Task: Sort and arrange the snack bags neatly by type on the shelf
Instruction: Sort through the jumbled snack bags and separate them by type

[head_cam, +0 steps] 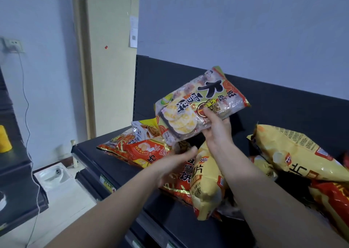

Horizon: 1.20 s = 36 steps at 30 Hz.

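My right hand point(217, 129) grips a clear rice-cracker bag point(200, 104) with big black lettering and holds it tilted above the dark shelf top point(105, 153). My left hand point(173, 162) reaches forward with straight fingers, just over a red and gold snack bag point(143, 151) lying at the left of the pile. A yellow bag point(205, 187) stands between my forearms. Another yellow bag point(294, 149) lies at the right, on top of a red bag point(332, 196).
The shelf has a dark back panel point(283, 106) against a pale wall. Lower shelf edges point(105, 183) with price tags step down at front left. At far left stand another dark unit point(17, 172), a yellow object point(4, 140) and a hanging white cable point(28, 134).
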{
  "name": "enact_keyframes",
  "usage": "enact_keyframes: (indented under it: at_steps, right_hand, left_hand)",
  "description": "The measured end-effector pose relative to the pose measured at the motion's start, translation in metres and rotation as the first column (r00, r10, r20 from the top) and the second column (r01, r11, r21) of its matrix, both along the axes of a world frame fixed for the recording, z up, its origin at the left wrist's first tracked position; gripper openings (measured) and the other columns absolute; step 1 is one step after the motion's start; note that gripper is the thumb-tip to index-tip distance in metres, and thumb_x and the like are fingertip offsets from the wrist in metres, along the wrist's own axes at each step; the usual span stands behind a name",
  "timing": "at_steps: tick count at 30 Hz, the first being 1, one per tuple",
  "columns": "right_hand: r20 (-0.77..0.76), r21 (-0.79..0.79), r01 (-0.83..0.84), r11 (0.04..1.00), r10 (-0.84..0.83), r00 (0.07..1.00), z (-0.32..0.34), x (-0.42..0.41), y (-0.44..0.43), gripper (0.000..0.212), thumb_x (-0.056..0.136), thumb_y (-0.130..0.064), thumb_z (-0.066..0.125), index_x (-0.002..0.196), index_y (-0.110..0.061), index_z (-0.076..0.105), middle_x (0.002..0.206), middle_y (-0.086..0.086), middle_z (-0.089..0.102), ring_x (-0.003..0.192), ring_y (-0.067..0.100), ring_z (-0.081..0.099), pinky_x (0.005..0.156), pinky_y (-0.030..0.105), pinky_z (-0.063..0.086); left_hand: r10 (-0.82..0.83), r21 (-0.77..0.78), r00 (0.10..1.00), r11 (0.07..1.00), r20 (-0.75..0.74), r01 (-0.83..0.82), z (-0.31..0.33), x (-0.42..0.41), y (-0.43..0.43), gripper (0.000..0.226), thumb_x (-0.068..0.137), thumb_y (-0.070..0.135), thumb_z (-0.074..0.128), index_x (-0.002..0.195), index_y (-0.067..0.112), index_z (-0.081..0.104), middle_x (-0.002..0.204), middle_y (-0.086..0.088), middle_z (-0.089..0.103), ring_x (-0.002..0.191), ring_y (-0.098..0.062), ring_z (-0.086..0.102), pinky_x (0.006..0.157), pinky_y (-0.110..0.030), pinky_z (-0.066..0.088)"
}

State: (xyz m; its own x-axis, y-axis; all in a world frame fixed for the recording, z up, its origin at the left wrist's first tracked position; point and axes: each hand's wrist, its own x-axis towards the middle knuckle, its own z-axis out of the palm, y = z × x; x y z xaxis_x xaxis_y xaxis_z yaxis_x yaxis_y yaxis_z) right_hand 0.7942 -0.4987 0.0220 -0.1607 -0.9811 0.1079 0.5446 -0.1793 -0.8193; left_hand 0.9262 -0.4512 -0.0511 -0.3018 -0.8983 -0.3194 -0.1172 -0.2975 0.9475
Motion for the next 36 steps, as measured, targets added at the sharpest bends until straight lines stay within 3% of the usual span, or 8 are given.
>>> enact_keyframes:
  at_steps: [3,5,8,14,17,22,28,36]
  right_hand:
    - [-0.081,-0.029,0.014,0.999,-0.016,0.997,0.004,-0.005,-0.001,0.045,0.084,-0.001,0.071,0.125,-0.015,0.058,0.115,0.007,0.072,0.097,0.02,0.072,0.087,0.041,0.058]
    - [-0.126,-0.031,0.007,1.0,-0.011,0.992,0.003,-0.009,0.0,0.046,0.084,-0.001,0.071,0.126,-0.013,0.057,0.115,0.007,0.072,0.098,0.021,0.072,0.086,0.041,0.059]
    - [-0.163,-0.051,-0.007,0.999,-0.001,0.987,0.003,-0.015,0.003,0.049,0.084,-0.001,0.072,0.129,-0.012,0.057,0.115,0.008,0.072,0.101,0.024,0.071,0.088,0.044,0.058]
    - [-0.111,-0.104,0.008,0.995,-0.02,0.994,0.012,-0.022,0.009,0.05,0.084,0.0,0.071,0.13,-0.011,0.056,0.115,0.008,0.071,0.099,0.023,0.071,0.087,0.043,0.058]
    - [-0.091,-0.12,0.028,0.992,-0.039,0.995,0.014,-0.024,0.009,0.049,0.085,-0.001,0.07,0.13,-0.014,0.056,0.117,0.007,0.07,0.102,0.022,0.07,0.083,0.039,0.059]
    - [-0.167,-0.069,0.064,0.996,-0.074,0.983,0.002,-0.025,0.005,0.042,0.084,-0.005,0.072,0.122,-0.02,0.061,0.11,0.002,0.073,0.1,0.02,0.071,0.088,0.039,0.057]
    - [-0.218,0.05,0.022,0.999,-0.011,0.976,-0.019,-0.011,-0.002,0.037,0.084,-0.018,0.075,0.118,-0.022,0.062,0.1,0.0,0.076,0.088,0.019,0.074,0.081,0.038,0.058]
    - [-0.311,0.105,-0.052,0.993,0.083,0.947,-0.032,0.028,-0.025,0.033,0.086,-0.022,0.073,0.118,-0.018,0.062,0.104,0.004,0.075,0.088,0.021,0.075,0.074,0.035,0.061]
  left_hand:
    - [-0.12,-0.018,0.972,0.992,0.201,0.126,-0.001,-0.022,0.005,0.141,0.05,0.075,0.077,0.155,0.028,-0.005,0.164,-0.004,0.005,0.149,-0.029,0.012,0.118,-0.055,0.017]
    - [-0.146,-0.018,0.96,0.988,0.237,0.155,-0.001,-0.032,0.006,0.119,0.065,0.052,0.084,0.154,0.024,0.011,0.158,-0.005,0.028,0.142,-0.032,0.031,0.113,-0.055,0.031]
    - [-0.188,0.024,0.97,0.982,0.156,0.187,-0.003,-0.04,0.001,0.073,0.07,0.025,0.084,0.131,0.022,0.045,0.124,-0.007,0.062,0.112,-0.032,0.062,0.088,-0.056,0.054]
    - [0.047,0.07,0.984,0.997,-0.171,-0.035,-0.003,-0.027,-0.02,0.022,0.092,0.009,0.06,0.112,0.017,0.055,0.113,-0.013,0.066,0.105,-0.034,0.064,0.081,-0.055,0.056]
    - [0.207,0.14,0.94,0.975,-0.27,-0.175,-0.014,-0.02,-0.028,0.021,0.097,0.01,0.055,0.118,0.008,0.054,0.104,-0.013,0.066,0.089,-0.029,0.066,0.071,-0.048,0.058]
    - [0.537,-0.179,0.843,0.833,0.031,-0.524,-0.02,0.008,-0.047,0.015,0.093,0.005,0.058,0.106,0.001,0.065,0.096,-0.017,0.067,0.071,-0.028,0.069,0.056,-0.035,0.058]
    - [0.668,-0.531,0.689,0.707,0.281,-0.467,-0.009,0.067,-0.059,0.019,0.094,0.013,0.054,0.085,0.008,0.07,0.07,-0.001,0.064,0.068,-0.019,0.059,0.061,-0.028,0.048]
    - [0.598,-0.477,0.475,0.802,0.646,-0.36,-0.039,0.152,-0.086,0.036,0.087,0.03,0.057,0.122,0.022,0.065,0.126,-0.011,0.06,0.118,-0.034,0.053,0.099,-0.046,0.046]
